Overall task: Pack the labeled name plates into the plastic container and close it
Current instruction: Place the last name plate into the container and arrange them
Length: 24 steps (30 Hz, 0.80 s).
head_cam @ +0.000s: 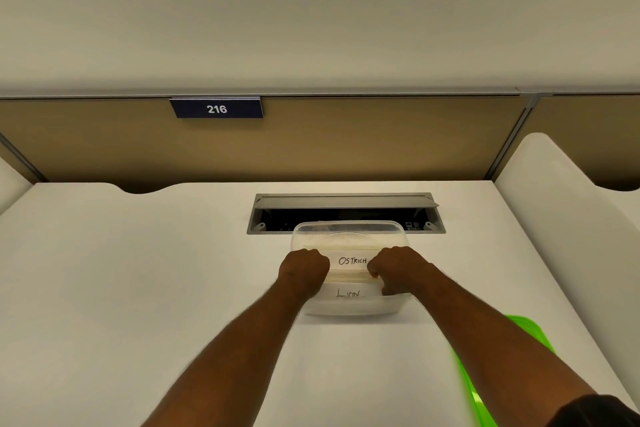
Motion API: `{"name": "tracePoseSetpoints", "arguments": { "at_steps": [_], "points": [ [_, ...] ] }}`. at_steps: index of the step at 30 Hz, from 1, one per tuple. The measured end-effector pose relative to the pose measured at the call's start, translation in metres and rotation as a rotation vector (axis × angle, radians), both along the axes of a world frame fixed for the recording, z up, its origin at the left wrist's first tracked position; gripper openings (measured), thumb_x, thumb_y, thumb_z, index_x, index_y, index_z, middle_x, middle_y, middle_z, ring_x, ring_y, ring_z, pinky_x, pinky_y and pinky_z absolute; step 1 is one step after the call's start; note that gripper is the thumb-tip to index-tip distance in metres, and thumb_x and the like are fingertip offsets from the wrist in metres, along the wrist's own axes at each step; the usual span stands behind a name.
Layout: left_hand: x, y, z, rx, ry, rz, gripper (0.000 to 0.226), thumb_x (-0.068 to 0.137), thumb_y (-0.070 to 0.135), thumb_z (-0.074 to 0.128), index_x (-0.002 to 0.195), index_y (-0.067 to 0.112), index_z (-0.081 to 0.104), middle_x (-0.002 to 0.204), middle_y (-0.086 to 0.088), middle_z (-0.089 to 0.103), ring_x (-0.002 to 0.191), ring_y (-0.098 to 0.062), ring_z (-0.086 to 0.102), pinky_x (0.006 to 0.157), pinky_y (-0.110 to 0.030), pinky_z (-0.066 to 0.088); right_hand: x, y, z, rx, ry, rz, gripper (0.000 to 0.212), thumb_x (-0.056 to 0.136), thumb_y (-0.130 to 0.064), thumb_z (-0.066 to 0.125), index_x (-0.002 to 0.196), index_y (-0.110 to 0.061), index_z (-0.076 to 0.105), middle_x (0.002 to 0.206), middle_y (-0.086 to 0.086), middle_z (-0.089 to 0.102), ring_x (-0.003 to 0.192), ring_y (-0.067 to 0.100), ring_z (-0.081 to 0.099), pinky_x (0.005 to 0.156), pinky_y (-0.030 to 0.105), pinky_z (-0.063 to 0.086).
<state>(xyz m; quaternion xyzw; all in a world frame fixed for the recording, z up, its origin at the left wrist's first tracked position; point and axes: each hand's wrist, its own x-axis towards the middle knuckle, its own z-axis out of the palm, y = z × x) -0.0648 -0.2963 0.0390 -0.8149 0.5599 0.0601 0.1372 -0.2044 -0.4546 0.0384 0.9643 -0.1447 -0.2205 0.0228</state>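
Note:
A clear plastic container (348,230) sits open on the white desk (138,270). Inside it are two white name plates: one reads "OSTRICH" (352,261), and nearer to me one reads "LION" (348,294). My left hand (304,269) is curled over the left end of the plates inside the container. On the right end my right hand (398,270) grips them, fingers pinched at the seam between the two plates. The green lid (476,378) lies on the desk at the lower right, partly hidden behind my right forearm.
An open cable tray (346,213) is set into the desk right behind the container. A tan partition with a dark "216" sign (217,108) rises at the back. Another white desk (554,184) adjoins on the right.

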Motion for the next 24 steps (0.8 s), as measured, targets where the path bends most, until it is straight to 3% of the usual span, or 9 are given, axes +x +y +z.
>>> {"name": "tracePoseSetpoints", "arguments": {
  "at_steps": [6,10,14,16,20,22,24],
  "points": [
    [0.002,0.001,-0.001,-0.026,0.078,0.033,0.029,0.086,0.014,0.063,0.113,0.004,0.058,0.117,-0.016,0.061,0.105,-0.033,0.061,0.088,-0.041,0.050,-0.001,0.003,0.002,-0.030,0.018,0.013,0.045,0.081,-0.032,0.070,0.121,-0.018,0.056,0.125,0.009,0.060,0.108,0.029,0.061,0.091,0.038,0.048],
    [0.001,0.001,0.002,-0.026,0.173,0.087,0.046,0.077,0.029,0.075,0.113,0.006,0.058,0.116,-0.015,0.060,0.103,-0.030,0.061,0.085,-0.039,0.050,0.002,0.005,0.012,-0.043,0.012,0.012,0.053,0.079,-0.040,0.071,0.123,-0.016,0.055,0.123,0.009,0.060,0.107,0.029,0.061,0.089,0.039,0.051],
    [0.002,0.001,0.007,-0.197,0.282,0.181,0.057,0.077,0.057,0.066,0.109,0.010,0.062,0.110,-0.009,0.065,0.098,-0.025,0.061,0.076,-0.034,0.049,0.004,0.002,0.030,0.028,-0.071,-0.063,0.052,0.078,-0.053,0.067,0.119,-0.022,0.059,0.119,0.003,0.062,0.105,0.023,0.060,0.082,0.036,0.048],
    [0.001,0.005,0.013,-0.369,0.248,0.206,0.052,0.087,0.057,0.051,0.111,0.014,0.065,0.109,-0.006,0.067,0.098,-0.023,0.062,0.077,-0.034,0.050,0.003,0.001,0.040,0.058,-0.164,-0.118,0.041,0.082,-0.053,0.060,0.107,-0.021,0.064,0.110,0.001,0.065,0.100,0.022,0.061,0.079,0.035,0.049],
    [0.002,0.017,0.020,-0.809,0.253,0.450,0.029,0.095,0.034,0.046,0.110,0.017,0.064,0.105,-0.005,0.067,0.099,-0.024,0.062,0.077,-0.033,0.049,-0.002,-0.005,0.044,0.059,-0.550,-0.486,0.027,0.092,-0.035,0.048,0.087,-0.013,0.064,0.087,0.006,0.067,0.084,0.027,0.066,0.073,0.034,0.050],
    [0.005,0.022,0.019,-0.811,0.361,0.668,0.033,0.094,0.031,0.050,0.118,0.012,0.060,0.117,-0.010,0.063,0.110,-0.028,0.057,0.088,-0.036,0.048,-0.009,-0.011,0.035,0.066,-0.675,-0.708,0.023,0.093,-0.028,0.048,0.092,-0.010,0.062,0.095,0.010,0.066,0.089,0.031,0.065,0.074,0.034,0.049],
    [0.009,0.026,0.016,-0.725,0.413,0.830,0.039,0.094,0.030,0.051,0.123,0.005,0.056,0.124,-0.016,0.059,0.117,-0.033,0.053,0.094,-0.040,0.045,-0.016,-0.016,0.026,0.134,-0.677,-0.868,0.025,0.094,-0.028,0.049,0.099,-0.006,0.059,0.102,0.014,0.064,0.092,0.034,0.063,0.073,0.033,0.046]
  ]
}}
